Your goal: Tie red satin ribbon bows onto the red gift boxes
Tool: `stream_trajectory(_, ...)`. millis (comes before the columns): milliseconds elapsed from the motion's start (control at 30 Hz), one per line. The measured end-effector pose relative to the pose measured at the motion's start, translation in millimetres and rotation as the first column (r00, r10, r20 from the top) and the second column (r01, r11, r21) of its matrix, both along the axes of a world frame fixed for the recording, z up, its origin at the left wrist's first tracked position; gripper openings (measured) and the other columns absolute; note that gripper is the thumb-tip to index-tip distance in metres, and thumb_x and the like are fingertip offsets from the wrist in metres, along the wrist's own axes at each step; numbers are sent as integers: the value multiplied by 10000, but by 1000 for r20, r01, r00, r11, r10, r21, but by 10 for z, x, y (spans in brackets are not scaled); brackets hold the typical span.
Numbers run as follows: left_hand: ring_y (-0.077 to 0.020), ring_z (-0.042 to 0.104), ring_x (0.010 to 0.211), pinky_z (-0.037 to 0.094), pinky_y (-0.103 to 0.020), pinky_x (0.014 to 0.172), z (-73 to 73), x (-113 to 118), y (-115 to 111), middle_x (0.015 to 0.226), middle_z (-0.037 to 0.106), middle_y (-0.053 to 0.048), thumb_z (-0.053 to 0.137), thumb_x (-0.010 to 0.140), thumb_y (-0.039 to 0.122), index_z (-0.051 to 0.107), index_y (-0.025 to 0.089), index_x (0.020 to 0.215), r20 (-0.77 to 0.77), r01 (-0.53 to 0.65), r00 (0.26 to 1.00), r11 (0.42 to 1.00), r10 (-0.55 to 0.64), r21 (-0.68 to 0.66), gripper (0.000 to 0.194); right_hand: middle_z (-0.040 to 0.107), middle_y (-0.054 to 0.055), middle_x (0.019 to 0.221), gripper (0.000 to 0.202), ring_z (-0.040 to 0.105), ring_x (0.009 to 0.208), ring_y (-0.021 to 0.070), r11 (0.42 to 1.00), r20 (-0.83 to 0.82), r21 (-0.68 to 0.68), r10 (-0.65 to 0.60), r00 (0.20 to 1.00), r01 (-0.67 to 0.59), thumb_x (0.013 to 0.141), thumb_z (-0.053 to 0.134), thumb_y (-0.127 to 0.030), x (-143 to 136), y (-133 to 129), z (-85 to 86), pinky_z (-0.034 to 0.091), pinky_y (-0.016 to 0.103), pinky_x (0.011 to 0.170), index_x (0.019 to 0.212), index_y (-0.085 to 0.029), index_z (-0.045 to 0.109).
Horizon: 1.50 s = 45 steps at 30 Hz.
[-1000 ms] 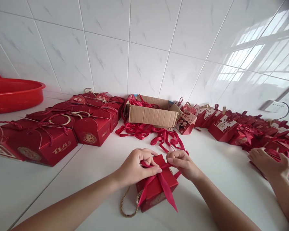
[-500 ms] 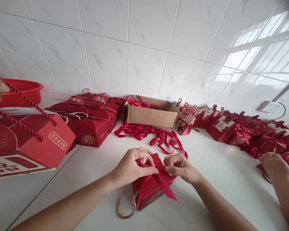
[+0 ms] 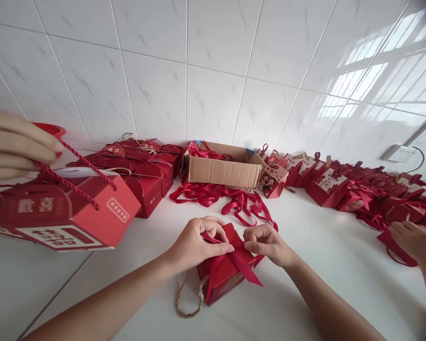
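Observation:
A small red gift box with a gold rope handle at its left sits on the white table in front of me. Red ribbon lies across its top, gathered at the middle, with one tail hanging over the near side. My left hand pinches a loop of this ribbon between thumb and fingers. On the far right side of the gathered part, my right hand is closed with thumb against forefinger, gripping ribbon there. The knot itself is partly hidden by the fingers.
A cardboard carton of ribbon stands at the wall, with loose ribbons before it. Another person's hand carries a large red box at left; a second hand works at right. Rows of red boxes line the wall.
The large red box held by the other person on the left has swung rightward, further into view. The hand at far right has shifted slightly right. My hands stay almost still on the ribbon.

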<state>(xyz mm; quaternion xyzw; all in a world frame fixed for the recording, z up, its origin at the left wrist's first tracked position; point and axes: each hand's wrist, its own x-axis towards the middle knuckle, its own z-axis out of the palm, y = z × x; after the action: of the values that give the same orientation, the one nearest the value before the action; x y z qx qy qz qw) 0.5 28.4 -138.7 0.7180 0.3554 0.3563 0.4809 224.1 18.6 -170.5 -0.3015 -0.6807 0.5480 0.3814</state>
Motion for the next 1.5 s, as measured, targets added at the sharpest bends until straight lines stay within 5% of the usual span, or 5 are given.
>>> stream_trajectory(333,-192,591,932,420,-300,850,-57,-72,132,914,660,-33,634,809,490,509,191,770,234,-1,972,991,32,-131,326,546,74,1029,660,522,936,194,995,-58,91,-43,997,48,634,651,-751,185,163,-119,434,306,791,1011,-215,565)
stream_trajectory(567,-144,591,645,460,-260,642,-322,14,246,722,599,9,626,772,550,477,190,696,486,48,796,763,361,-645,397,55,144,1580,1435,140,1447,304,977,251,60,184,950,-205,492,899,-414,57,66,-181,198,477,1138,1507,-324,-112)
stream_trajectory(767,-136,561,564,446,-267,607,-460,19,328,656,578,22,617,775,527,491,194,700,478,33,776,730,412,-682,364,525,154,1336,1059,511,1214,321,983,67,115,-152,986,143,442,904,-346,81,74,-189,411,454,1019,1388,-210,448)
stream_trajectory(1167,-143,554,610,376,-266,628,-413,15,357,659,599,-5,587,783,504,469,184,728,429,-57,804,771,411,-634,346,308,205,1430,981,496,1176,289,-14,-188,152,-982,15,988,711,627,-599,1180,537,-311,489,407,911,1455,-153,168)
stream_trajectory(1500,-159,549,637,395,-296,650,-440,46,324,708,585,-21,515,807,526,440,190,721,309,-139,897,866,316,-481,355,380,114,1436,464,430,1265,291,1,210,246,-976,-52,969,893,600,-315,1484,680,-694,384,526,1029,1319,-178,476)
